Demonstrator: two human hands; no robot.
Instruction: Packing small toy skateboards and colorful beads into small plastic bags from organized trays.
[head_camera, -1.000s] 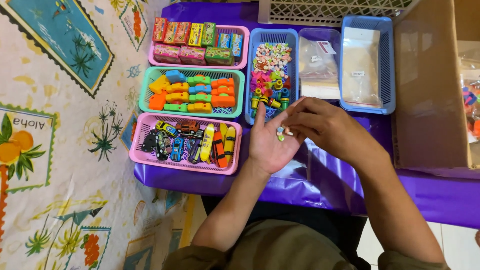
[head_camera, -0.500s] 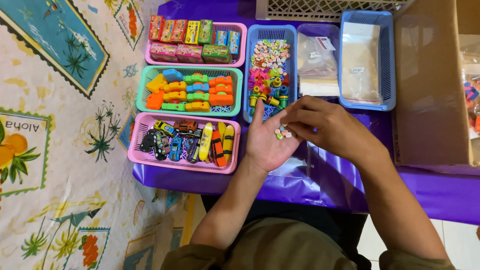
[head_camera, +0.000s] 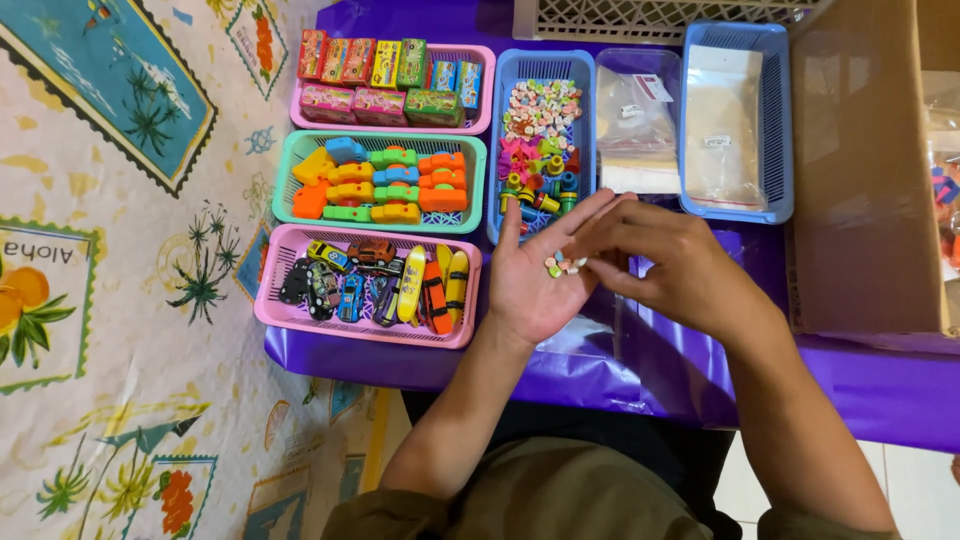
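Note:
My left hand (head_camera: 528, 280) is held palm up over the purple table (head_camera: 560, 375), cupping several small pastel beads (head_camera: 560, 265). The fingertips of my right hand (head_camera: 668, 270) pinch at those beads from the right. Just beyond the hands stands a narrow blue basket (head_camera: 500, 150) holding more small beads and colourful little toys. A clear plastic bag (head_camera: 590, 335) lies on the table under my hands.
A pink basket of toy cars and skateboards (head_camera: 290, 320), a green basket of plastic toys (head_camera: 285, 185) and a pink basket of small boxes (head_camera: 480, 120) sit to the left. A blue basket with clear bags (head_camera: 775, 120) and a cardboard box (head_camera: 865, 170) are at the right.
The view shifted slightly. My right fingers have moved down onto the beads lying in my left palm; the left hand stays open, palm up.

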